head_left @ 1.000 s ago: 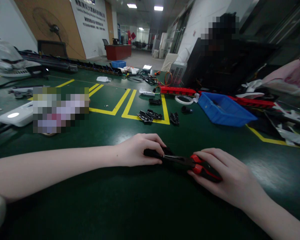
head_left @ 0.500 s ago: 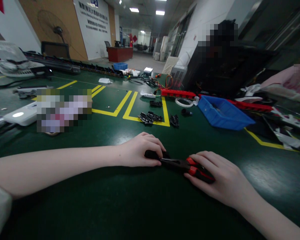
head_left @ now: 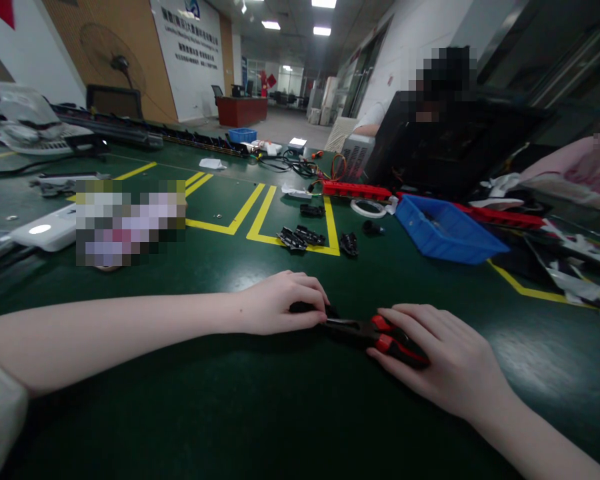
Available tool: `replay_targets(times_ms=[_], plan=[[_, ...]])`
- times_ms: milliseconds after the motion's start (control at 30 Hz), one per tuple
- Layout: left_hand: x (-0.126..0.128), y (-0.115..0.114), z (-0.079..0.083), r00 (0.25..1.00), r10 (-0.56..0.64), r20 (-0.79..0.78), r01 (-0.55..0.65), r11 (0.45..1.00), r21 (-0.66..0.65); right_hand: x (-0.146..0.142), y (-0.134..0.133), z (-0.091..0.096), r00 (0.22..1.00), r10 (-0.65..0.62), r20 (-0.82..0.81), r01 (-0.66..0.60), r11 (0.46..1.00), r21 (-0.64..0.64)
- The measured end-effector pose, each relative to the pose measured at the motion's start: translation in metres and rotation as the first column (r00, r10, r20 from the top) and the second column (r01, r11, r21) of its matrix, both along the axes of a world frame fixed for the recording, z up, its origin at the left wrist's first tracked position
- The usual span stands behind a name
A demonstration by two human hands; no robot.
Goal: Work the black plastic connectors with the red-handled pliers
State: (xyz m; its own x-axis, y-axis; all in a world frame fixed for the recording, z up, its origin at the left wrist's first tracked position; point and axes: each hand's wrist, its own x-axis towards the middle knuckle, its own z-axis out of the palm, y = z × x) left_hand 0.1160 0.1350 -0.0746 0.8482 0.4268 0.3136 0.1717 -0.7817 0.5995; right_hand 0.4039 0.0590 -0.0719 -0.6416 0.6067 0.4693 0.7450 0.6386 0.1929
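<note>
My right hand (head_left: 443,350) is closed around the red and black handles of a pair of pliers (head_left: 353,327). The pliers point left, and their jaws reach to the fingertips of my left hand (head_left: 283,303). That hand is closed on a small black part (head_left: 304,307), mostly covered by the fingers, so its exact kind does not show. The jaw tips meet or nearly meet the part; whether they grip it I cannot tell. Beyond my hands lie several black plastic pieces (head_left: 300,237), one black piece (head_left: 349,244) apart to their right, and a short black cylinder (head_left: 373,228).
A blue bin (head_left: 447,230) stands at the right, near a roll of tape (head_left: 369,209) and a red strip (head_left: 355,191). On the left are a phone (head_left: 133,230) and a white device (head_left: 43,230). Cables (head_left: 285,160) lie farther back. A person in pink (head_left: 575,163) is at far right.
The view has shifted slightly. Both hands keep their hold, and the fingers of my left hand have closed a little further over the black part.
</note>
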Motion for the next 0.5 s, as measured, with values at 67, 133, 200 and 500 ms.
replay_targets(times_ms=[67, 133, 200, 500], plan=[[0.0000, 0.0001, -0.0005, 1.000, 0.002, -0.002, -0.002, 1.000, 0.005, 0.0007, 0.0004, -0.0008, 1.000, 0.001, -0.003, -0.001, 0.999, 0.034], [-0.0001, 0.0002, -0.0010, 1.000, 0.003, -0.001, -0.003, 1.000, 0.009, 0.0012, 0.0013, -0.0015, 1.000, 0.002, -0.005, -0.002, 0.999, 0.050], [-0.0001, 0.0003, -0.0016, 1.000, 0.007, 0.001, -0.007, 1.000, 0.009, 0.0014, 0.0020, -0.0019, 1.000, 0.006, -0.012, -0.006, 0.999, 0.050], [0.0002, 0.0018, -0.0026, 1.000, 0.010, 0.007, -0.010, 1.000, -0.001, 0.0010, 0.0019, -0.0009, 0.999, 0.037, -0.014, -0.037, 0.999, 0.010]])
